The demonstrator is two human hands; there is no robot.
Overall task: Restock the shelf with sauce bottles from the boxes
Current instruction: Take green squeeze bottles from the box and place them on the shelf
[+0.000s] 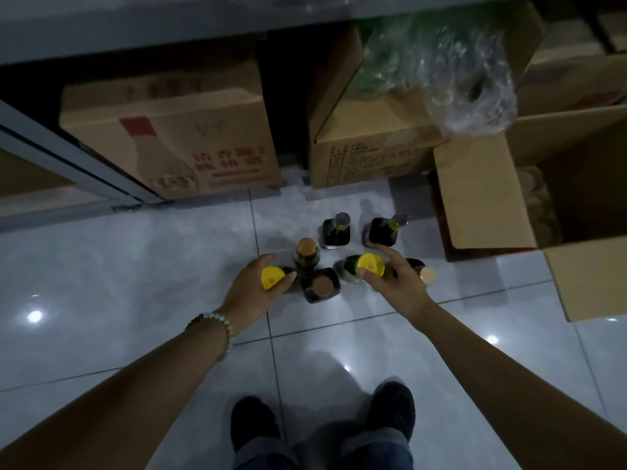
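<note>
Yellow caps (pixel 370 263) (dark bottles (pixel 336 234))

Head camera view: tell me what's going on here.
A person stands on the white tiled floor, reaching down. The left hand grips one yellow-capped dark bottle by its top; the right hand grips a second yellow-capped dark bottle. Five other dark bottles, tan- or grey-capped, stand close by. An open brown cardboard box sits to the right.
</note>
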